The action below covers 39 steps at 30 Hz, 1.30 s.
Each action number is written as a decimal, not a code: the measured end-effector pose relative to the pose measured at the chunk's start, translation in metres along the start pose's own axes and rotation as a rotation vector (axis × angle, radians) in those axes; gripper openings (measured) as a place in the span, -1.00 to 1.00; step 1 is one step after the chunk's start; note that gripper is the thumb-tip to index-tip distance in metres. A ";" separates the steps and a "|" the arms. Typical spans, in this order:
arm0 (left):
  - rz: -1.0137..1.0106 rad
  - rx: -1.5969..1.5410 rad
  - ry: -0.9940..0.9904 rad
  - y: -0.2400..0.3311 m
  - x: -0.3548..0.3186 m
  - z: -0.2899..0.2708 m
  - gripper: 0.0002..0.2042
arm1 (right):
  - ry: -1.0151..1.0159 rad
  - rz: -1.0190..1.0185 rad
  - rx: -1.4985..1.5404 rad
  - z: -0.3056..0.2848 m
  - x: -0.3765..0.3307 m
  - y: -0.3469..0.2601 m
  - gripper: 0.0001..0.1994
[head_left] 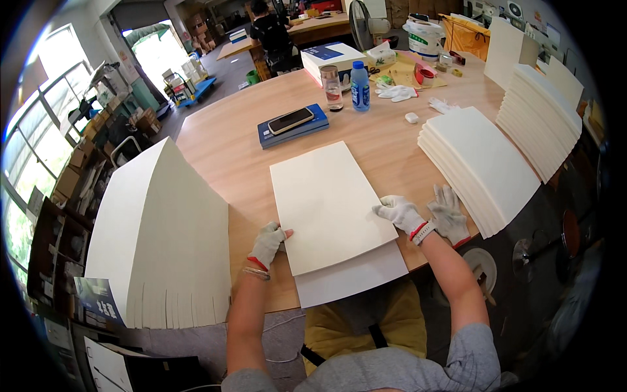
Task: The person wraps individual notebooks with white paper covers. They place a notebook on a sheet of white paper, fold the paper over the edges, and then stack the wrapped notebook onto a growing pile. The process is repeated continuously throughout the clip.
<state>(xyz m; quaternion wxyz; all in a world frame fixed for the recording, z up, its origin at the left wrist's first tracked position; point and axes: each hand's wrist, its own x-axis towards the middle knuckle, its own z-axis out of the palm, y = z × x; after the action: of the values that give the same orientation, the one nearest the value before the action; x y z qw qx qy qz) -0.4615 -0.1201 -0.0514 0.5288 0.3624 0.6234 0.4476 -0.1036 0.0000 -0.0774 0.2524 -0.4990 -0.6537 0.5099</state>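
Observation:
In front of me a cream board-like sheet or thin pad (333, 202) lies over a white sheet (353, 274), whose lower part sticks out toward me past the table edge. My left hand (267, 244), in a white glove with a bare thumb tip, grips the pad's left edge. My right hand (400, 214), gloved as well, closes on its right edge, thumb on top. Just right of that hand lies a loose white glove (449, 214). A tall stack of cream sheets (176, 242) stands at my left. Another fanned stack (480, 166) sits at my right.
Beyond the pad, a phone (290, 121) rests on a blue book (274, 136). Farther back are a glass bottle (332, 88), a blue bottle (360, 86), a white box (336, 57), gloves (396, 92) and tape (424, 76). A third stack (539, 121) stands far right. A person (271, 36) sits behind.

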 end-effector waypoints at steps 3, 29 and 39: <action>0.114 0.527 0.120 -0.005 0.000 -0.007 -0.58 | 0.027 -0.067 -0.027 0.003 -0.002 -0.001 -0.62; 0.500 0.899 0.257 -0.060 -0.134 0.031 -0.45 | 0.011 -0.118 -0.360 -0.003 -0.007 -0.006 -0.62; 0.869 1.140 -0.090 0.008 -0.139 0.066 -0.22 | -0.155 -0.506 -0.453 -0.004 -0.063 -0.025 -0.67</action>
<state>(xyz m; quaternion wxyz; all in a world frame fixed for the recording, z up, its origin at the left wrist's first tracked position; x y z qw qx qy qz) -0.3718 -0.2346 0.0000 0.0566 0.8158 0.5370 0.2072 -0.0861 -0.0551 -0.0417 0.2033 -0.3243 -0.8706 0.3092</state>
